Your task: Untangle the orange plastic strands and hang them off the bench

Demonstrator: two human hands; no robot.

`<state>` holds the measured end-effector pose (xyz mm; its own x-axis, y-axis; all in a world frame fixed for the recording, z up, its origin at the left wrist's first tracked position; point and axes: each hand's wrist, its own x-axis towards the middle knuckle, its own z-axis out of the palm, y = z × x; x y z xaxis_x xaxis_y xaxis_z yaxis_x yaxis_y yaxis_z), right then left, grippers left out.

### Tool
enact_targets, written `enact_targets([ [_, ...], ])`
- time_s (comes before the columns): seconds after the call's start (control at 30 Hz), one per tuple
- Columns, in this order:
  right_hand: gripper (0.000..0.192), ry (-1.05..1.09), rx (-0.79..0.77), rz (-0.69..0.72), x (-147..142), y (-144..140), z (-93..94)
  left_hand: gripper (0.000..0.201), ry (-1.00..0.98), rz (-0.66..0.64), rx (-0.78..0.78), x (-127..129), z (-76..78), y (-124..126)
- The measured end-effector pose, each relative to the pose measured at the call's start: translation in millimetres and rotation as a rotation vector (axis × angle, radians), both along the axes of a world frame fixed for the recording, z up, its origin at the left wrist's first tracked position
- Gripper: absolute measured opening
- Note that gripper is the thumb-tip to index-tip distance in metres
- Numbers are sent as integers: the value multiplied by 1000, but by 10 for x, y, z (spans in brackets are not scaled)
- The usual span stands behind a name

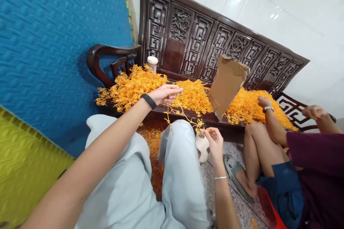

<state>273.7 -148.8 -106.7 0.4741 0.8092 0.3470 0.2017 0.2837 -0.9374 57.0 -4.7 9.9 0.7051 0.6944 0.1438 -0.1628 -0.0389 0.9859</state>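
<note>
My left hand [168,94], with a black band on its wrist, is closed in a pinch on one end of a thin orange plastic sprig [185,114]. Lower and to the right, my right hand [214,139] pinches the sprig's other end. Between the two hands the branching strand hangs in a slack line above my knee. Behind my left hand lies a heap of the same orange sprigs [134,86] on the bench seat, and a second orange pile [192,94] lies to its right.
A carved dark wooden bench [177,48] stands ahead. A cardboard piece [227,82] stands upright between piles, and a white-lidded cup [152,63] sits at the back. At right, a co-worker's hand [264,103] is over another orange pile [247,105]. Orange scraps [154,143] cover the floor.
</note>
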Motion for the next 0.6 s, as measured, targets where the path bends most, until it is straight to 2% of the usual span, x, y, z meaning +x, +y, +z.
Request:
enact_targets([
  [0.2,22,63,195,-71,19,132,319,23,87,-7,11,-61,20,-31],
  [0.33,26,75,293,-82,100,387,614,41,37,18,-57,-111,33,-36],
  [0.47,23,307,173,34,214,892,857,47,-75,66,-160,-154,9,6],
  [0.6,20,440,67,17,243,1564,1043,45,-119,190,-358,-106,-18,85],
])
